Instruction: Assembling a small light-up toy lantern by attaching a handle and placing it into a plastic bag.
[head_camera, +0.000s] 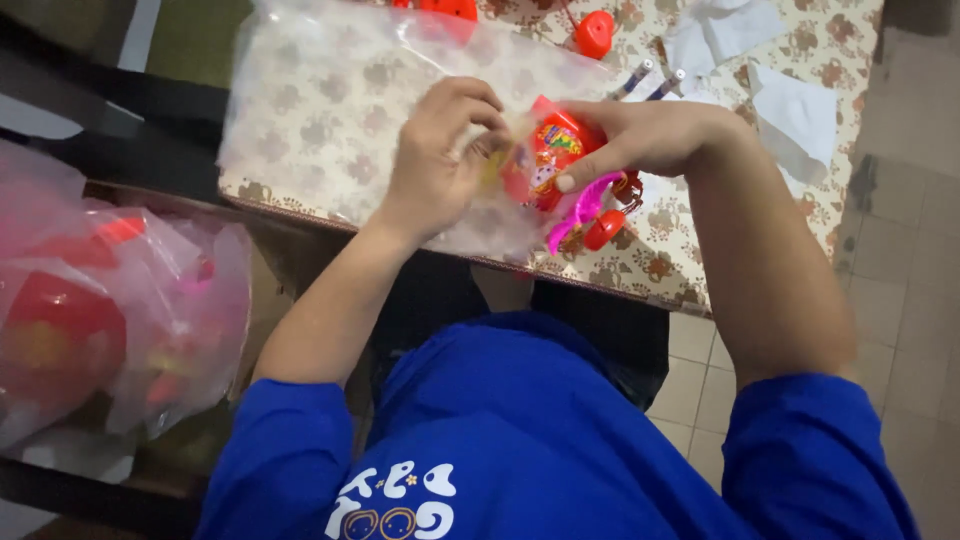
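At the table's (700, 270) near edge, the left hand (440, 160) pinches a clear plastic bag (340, 90) while the right hand (640, 135) grasps a red-and-pink toy packet (555, 155) at its mouth; the thin, slack film could slip or tear

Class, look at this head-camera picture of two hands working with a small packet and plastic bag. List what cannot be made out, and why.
- Left hand fingertips: curled inward, grip hidden.
- Small red printed packet: half covered by right hand; blurred.
- Pink and red plastic toy: top hidden under the right hand.
- Red items in the crumpled clear bags, left: blurred by plastic.
- Red round pieces: cut by the top edge.
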